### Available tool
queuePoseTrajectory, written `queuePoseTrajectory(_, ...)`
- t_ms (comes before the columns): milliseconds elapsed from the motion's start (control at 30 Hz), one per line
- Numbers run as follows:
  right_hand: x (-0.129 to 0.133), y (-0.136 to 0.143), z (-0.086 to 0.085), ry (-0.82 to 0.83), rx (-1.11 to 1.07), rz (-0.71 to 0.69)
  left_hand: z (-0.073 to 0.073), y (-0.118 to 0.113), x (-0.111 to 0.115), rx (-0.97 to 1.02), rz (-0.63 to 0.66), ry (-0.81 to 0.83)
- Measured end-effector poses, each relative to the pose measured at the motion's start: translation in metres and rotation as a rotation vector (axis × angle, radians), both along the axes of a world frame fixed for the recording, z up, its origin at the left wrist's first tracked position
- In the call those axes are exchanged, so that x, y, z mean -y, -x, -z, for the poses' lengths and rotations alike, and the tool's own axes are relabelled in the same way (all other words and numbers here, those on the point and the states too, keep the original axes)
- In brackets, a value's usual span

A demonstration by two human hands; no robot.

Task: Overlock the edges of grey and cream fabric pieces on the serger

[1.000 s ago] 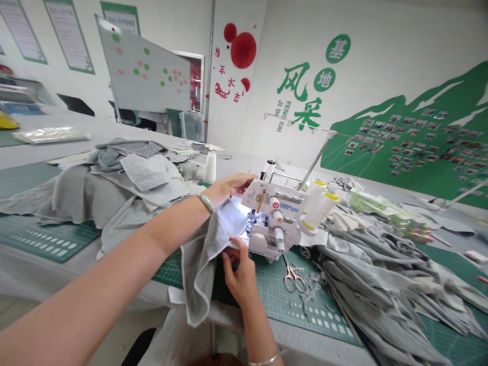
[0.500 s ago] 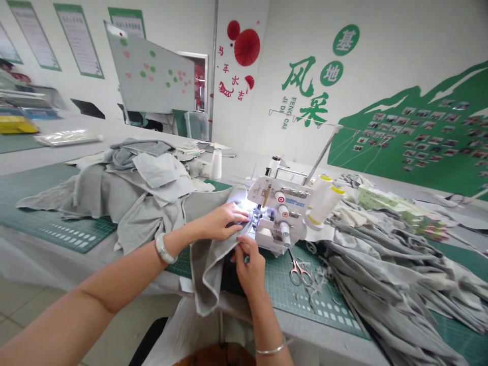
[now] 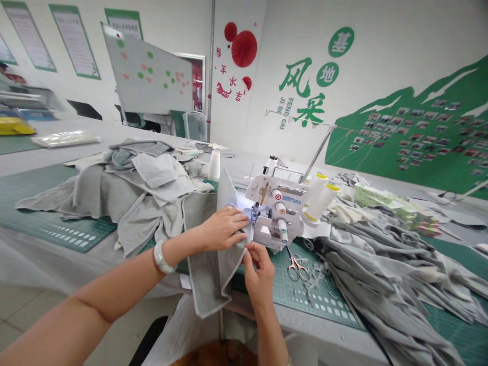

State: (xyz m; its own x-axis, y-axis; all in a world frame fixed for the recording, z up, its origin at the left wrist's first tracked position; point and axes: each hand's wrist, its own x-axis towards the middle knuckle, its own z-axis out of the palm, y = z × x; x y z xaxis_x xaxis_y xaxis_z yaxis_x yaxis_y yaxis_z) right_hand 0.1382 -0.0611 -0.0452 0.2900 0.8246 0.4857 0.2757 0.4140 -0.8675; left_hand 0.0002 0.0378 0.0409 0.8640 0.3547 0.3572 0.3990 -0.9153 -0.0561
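A white overlock sewing machine (image 3: 274, 203) stands on a green cutting mat (image 3: 339, 305), its lamp lit over the needle area. Grey fabric (image 3: 206, 284) runs along the machine's left side and hangs over the table's front edge. My left hand (image 3: 224, 227) lies on this fabric with fingers stretched towards the presser foot. Just in front of the machine, my right hand (image 3: 259, 272) pinches the fabric's edge between thumb and fingers. Copper-handled scissors (image 3: 298, 269) lie right of my right hand, beside thread scraps (image 3: 318, 274).
A heap of grey and white fabric pieces (image 3: 129, 183) covers the mat on the left. More grey fabric (image 3: 381, 274) is piled on the right. Yellow-topped thread cones (image 3: 320, 195) stand behind the machine, and a white cone (image 3: 215, 165) stands to its left.
My left hand has shifted slightly down and left, and my right hand slightly down and right. The fabric's far end now stands up in a peak left of the machine.
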Motion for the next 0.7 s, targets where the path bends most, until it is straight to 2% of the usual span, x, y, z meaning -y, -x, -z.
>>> queuePoseTrajectory(200, 0.007, 0.001, 0.002, 0.059, -0.113, -0.041, 0.002, 0.001, 0.002, 0.003, -0.016, 0.082)
queuePoseTrajectory(300, 0.012, 0.015, 0.007, 0.084, -0.231, -0.050, 0.002, 0.001, 0.003, 0.010, -0.015, 0.104)
queuePoseTrajectory(400, 0.020, 0.031, 0.013, 0.188, -0.291, -0.033, 0.005, 0.001, 0.002, 0.015, -0.019, 0.112)
queuePoseTrajectory(500, 0.028, 0.041, 0.017, 0.295, -0.090, -0.023, 0.008, -0.001, 0.001, 0.021, -0.038, 0.109)
queuePoseTrajectory(600, 0.033, 0.043, 0.017, 0.283, 0.164, 0.056, 0.009, -0.002, 0.000, 0.016, -0.046, 0.116)
queuePoseTrajectory(667, 0.035, 0.043, 0.014, 0.264, 0.191, 0.053, 0.007, -0.003, 0.000, 0.012, -0.049, 0.123)
queuePoseTrajectory(700, 0.036, 0.043, 0.012, 0.271, 0.158, 0.005, 0.007, -0.003, 0.000, 0.011, -0.051, 0.126)
